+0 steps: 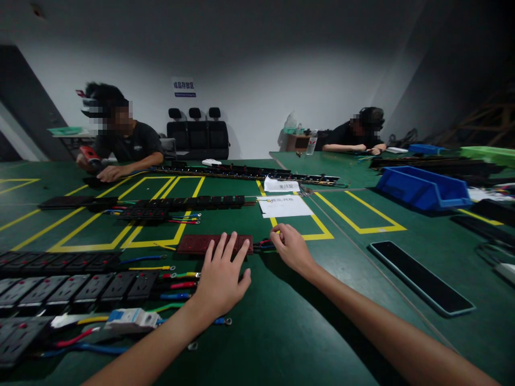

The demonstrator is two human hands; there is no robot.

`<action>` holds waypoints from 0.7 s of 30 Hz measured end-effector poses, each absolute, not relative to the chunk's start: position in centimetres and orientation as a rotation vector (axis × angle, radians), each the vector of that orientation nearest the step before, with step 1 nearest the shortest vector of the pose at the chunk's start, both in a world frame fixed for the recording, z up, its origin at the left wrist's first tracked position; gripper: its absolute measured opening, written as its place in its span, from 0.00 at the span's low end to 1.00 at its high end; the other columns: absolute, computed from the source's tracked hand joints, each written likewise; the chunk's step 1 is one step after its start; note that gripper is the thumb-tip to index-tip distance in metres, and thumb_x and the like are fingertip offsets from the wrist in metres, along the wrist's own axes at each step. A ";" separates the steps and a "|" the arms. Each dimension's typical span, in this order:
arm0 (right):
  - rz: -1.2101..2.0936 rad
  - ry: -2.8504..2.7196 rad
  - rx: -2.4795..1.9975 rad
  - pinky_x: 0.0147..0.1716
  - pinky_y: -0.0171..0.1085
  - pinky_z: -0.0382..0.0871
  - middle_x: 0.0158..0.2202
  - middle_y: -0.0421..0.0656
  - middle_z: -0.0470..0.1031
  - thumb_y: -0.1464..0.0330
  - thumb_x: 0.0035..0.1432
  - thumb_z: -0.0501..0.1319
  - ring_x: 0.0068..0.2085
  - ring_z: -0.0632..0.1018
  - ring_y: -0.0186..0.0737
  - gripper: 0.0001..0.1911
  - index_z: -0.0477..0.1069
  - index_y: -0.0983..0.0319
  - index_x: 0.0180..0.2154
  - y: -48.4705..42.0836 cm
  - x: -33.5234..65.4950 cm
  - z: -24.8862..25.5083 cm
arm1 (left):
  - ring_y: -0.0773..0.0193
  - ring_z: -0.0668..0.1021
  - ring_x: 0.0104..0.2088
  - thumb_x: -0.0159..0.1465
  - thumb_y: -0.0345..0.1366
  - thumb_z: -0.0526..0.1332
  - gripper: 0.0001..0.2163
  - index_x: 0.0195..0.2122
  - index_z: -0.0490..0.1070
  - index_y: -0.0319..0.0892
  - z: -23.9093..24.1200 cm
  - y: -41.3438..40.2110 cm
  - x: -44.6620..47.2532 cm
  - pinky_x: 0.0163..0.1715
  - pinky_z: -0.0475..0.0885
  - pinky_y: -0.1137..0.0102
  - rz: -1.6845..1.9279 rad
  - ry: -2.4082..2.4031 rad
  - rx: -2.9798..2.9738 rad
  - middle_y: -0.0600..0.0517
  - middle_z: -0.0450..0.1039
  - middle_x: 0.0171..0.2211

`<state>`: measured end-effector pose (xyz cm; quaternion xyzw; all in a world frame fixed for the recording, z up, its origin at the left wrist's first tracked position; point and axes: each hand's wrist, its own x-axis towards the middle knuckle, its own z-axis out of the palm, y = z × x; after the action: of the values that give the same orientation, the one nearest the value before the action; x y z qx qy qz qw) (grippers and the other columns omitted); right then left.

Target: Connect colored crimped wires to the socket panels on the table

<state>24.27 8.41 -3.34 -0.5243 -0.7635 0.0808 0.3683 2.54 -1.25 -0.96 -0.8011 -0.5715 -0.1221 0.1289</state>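
Observation:
A dark red socket strip (193, 244) lies across the green table in front of me. My left hand (225, 268) is open, its fingers spread and resting on the strip's right part. Several thin coloured wires (263, 245) come out of the strip's right end. My right hand (290, 246) is closed in a pinch around them, and the wire ends are hidden behind its fingers. To the left of my left hand lie black socket strips (76, 292) with red, yellow, green and blue leads ending in ring terminals. A white-and-blue breaker (132, 320) sits among those leads.
More black socket modules (181, 202) and a long wired rail (249, 172) lie farther back. Paper sheets (285, 206), a phone (420, 276) and a blue bin (420, 187) are to the right. One co-worker (129, 142) holds a red power tool; another (354, 136) sits back right.

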 end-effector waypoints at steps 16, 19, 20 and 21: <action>-0.026 -1.999 -1.442 0.37 0.38 0.61 0.38 0.45 0.74 0.67 0.61 0.60 0.40 0.73 0.44 0.03 0.72 0.58 0.37 7.7 24.2 -3.1 | 0.43 0.56 0.70 0.67 0.43 0.55 0.29 0.70 0.56 0.49 -1.1 -1.2 2.5 0.66 0.53 0.44 -0.366 -1.654 -2.325 0.45 0.52 0.72; 0.020 -2.018 -1.379 0.37 0.38 0.62 0.35 0.43 0.75 0.69 0.60 0.59 0.38 0.74 0.43 0.02 0.71 0.58 0.34 7.6 24.1 -3.0 | 0.43 0.56 0.70 0.67 0.43 0.55 0.29 0.70 0.56 0.50 -1.0 -1.2 2.4 0.66 0.54 0.43 -0.365 -1.661 -2.332 0.46 0.52 0.72; 0.048 -2.025 -1.362 0.36 0.38 0.62 0.33 0.42 0.75 0.70 0.60 0.59 0.37 0.74 0.42 0.03 0.70 0.58 0.33 7.6 24.1 -2.9 | 0.43 0.56 0.70 0.68 0.43 0.55 0.29 0.70 0.56 0.50 -1.0 -1.2 2.4 0.66 0.54 0.43 -0.362 -1.662 -2.336 0.46 0.52 0.72; 0.077 -2.028 -1.349 0.36 0.38 0.61 0.32 0.42 0.75 0.70 0.60 0.59 0.36 0.73 0.42 0.03 0.70 0.59 0.33 7.6 24.1 -2.9 | 0.43 0.56 0.70 0.68 0.43 0.55 0.29 0.70 0.56 0.50 -1.0 -1.2 2.4 0.66 0.54 0.43 -0.361 -1.661 -2.339 0.45 0.52 0.72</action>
<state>24.13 7.58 -2.85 -0.5196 -0.7810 0.0298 0.3453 2.42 -1.17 -1.02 -0.8025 -0.5701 -0.1237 0.1248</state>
